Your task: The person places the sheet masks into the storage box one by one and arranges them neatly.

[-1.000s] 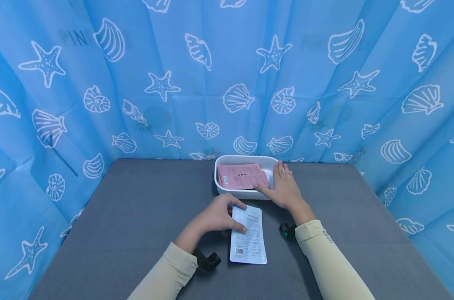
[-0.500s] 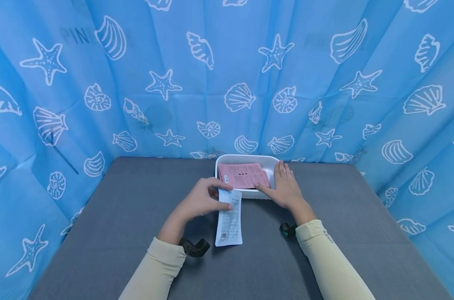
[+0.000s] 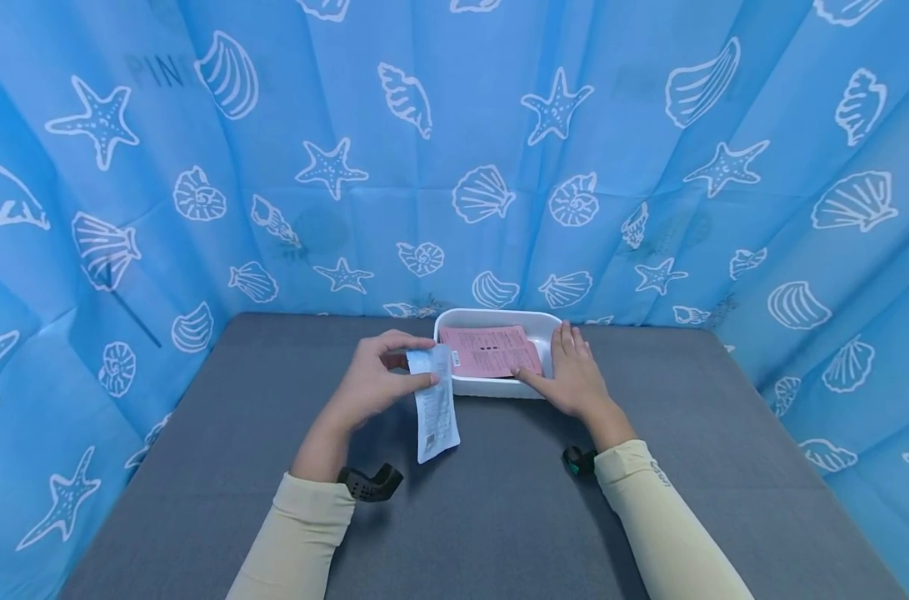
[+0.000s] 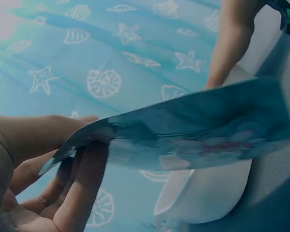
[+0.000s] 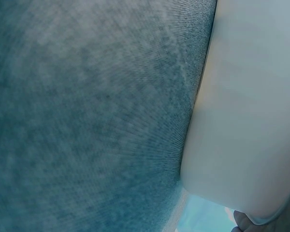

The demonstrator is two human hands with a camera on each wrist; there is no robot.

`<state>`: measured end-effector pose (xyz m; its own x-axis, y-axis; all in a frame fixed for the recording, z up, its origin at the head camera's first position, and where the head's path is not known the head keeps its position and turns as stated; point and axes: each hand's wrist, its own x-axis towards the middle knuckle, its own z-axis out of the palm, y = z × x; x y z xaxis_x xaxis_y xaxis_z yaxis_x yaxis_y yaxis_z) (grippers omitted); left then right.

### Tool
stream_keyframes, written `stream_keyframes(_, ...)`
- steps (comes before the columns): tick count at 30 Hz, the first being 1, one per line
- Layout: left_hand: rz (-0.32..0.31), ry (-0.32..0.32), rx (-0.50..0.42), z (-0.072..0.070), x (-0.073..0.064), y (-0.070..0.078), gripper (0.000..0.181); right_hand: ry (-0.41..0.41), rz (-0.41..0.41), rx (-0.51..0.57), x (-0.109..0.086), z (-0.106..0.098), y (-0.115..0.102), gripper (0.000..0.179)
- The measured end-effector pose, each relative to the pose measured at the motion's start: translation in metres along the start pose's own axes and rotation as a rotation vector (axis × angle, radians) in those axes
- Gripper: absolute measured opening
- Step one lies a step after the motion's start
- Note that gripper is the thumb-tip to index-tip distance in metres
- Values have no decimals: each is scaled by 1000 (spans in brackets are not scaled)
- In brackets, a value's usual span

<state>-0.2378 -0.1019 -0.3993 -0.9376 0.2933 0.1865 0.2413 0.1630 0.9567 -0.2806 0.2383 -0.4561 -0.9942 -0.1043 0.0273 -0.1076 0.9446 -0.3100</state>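
My left hand (image 3: pixel 370 377) pinches the top end of a pale blue printed sachet (image 3: pixel 436 408) between thumb and fingers. The sachet hangs tilted over the table, just off the front left corner of a white tray (image 3: pixel 491 388). Seen from the left wrist, the sachet (image 4: pixel 208 133) is bent near the fingertips and stretches across the view in front of the tray (image 4: pixel 212 193). Inside the tray lie pink printed sachets (image 3: pixel 487 352), overlapping. My right hand (image 3: pixel 574 380) rests on the tray's right side, fingers straight, thumb over the front rim. The right wrist view shows mainly the tray's outer wall (image 5: pixel 246 106).
A grey cloth-covered table (image 3: pixel 514 517) lies under everything. Behind it and at both sides hangs a blue curtain (image 3: pixel 439 117) with white shells and starfish. Each wrist wears a black strap device (image 3: pixel 372 483).
My left hand has lifted the pale blue sachet from the table and carried it leftward and away from me, to beside the tray. The right hand has stayed on the tray.
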Motion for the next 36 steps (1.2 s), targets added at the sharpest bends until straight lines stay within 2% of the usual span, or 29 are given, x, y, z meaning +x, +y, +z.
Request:
stream_keyframes(5,65,92,-12,-1,2,0,46,-3,-4,-1,0,0,1,118)
stream_keyframes(9,122,211,-13,-1,3,-1,46,-5,0,-4,0,0,1,119)
stream_keyframes(12,136,293,-22,-2,5,-3,46,-7,4,3,0,-1,1,120)
stream_keyframes(16,135,352,-42,-3,6,-4,46,-10,6,6,0,-1,1,119)
stream_keyframes(22,165,390,-68,0,6,-3,46,-7,10,-5,1,0,1,119)
stream_keyframes(28,212,401,-68,3,6,1,45,-6,11,-2,1,0,-1,118)
stream_keyframes(36,308,373,-199,7,7,8,48,-7,8,3,0,-2,-1,118)
